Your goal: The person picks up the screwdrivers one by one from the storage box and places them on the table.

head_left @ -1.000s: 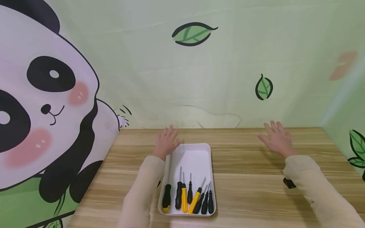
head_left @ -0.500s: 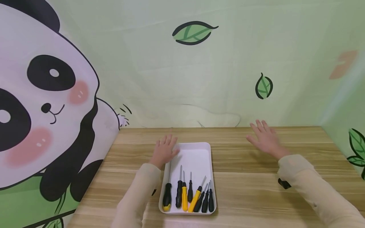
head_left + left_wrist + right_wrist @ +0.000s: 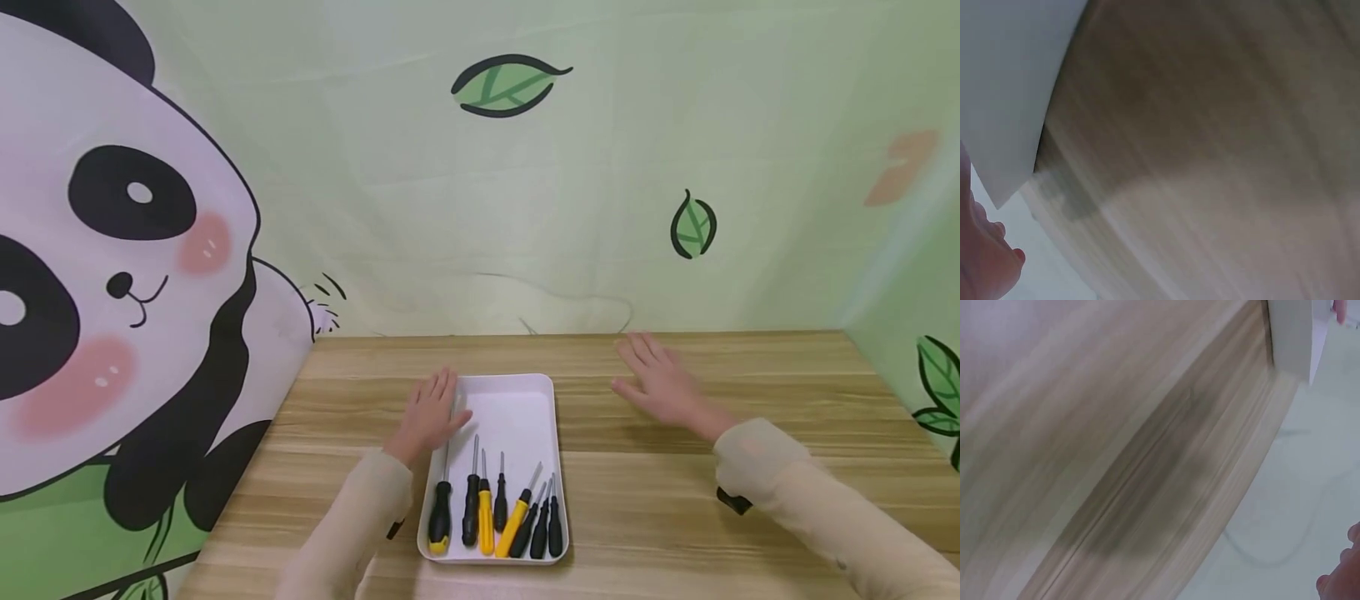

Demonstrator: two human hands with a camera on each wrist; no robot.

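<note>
Left hand [image 3: 427, 419] straight-fingered, empty, at far left of tray [image 3: 517, 408]; right hand [image 3: 663, 390] same, off right. Screwdrivers [image 3: 470, 512] lie handles [image 3: 513, 528] near, presumably for easy reach.

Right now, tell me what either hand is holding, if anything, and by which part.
Nothing is held: the left hand, by the white tray, and the right hand, over the table, have straight fingers.

The table [image 3: 645, 525] has a light-brown wood-grain top with darker streaks. Flat on it lies a shallow white tray [image 3: 517, 408] with rounded corners; the wood stretches left, right and behind the tray.
</note>
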